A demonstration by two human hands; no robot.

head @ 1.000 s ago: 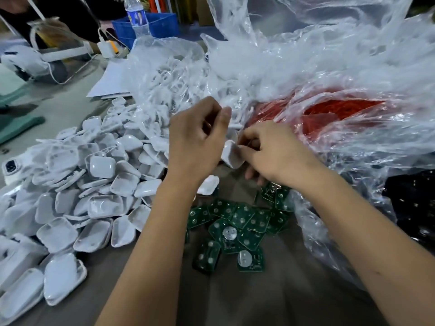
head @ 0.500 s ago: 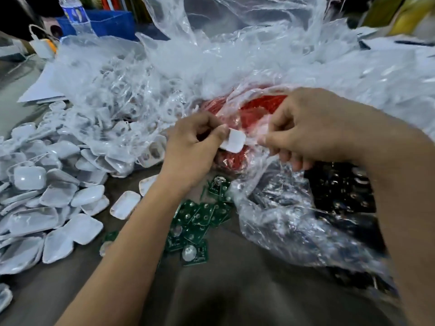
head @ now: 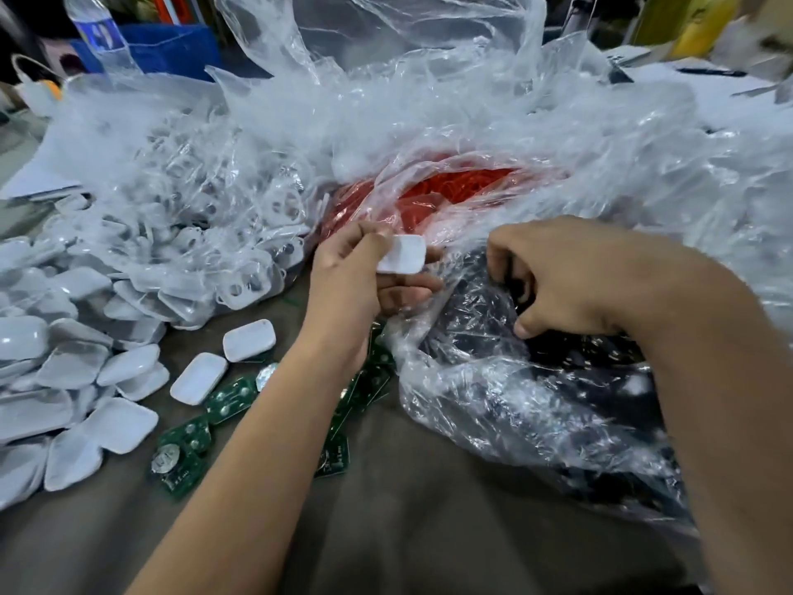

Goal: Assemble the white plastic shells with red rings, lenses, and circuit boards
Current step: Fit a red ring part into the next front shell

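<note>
Head view: left hand [head: 343, 289] grip pinches white shell [head: 402, 254]; right hand [head: 553, 281] fingers curled into dark-parts bag [head: 515, 380], contents unclear; best keep shell steady.

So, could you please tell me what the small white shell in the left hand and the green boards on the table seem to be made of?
Small white rounded-rectangle shell: apparently moulded plastic, smooth with soft sheen. Flat green boards: likely printed circuit laminate, with silvery round pads.

light: dim, overhead | glare: plastic bags [head: 493, 122] | blur: soft edges | distortion: wide-angle
</note>
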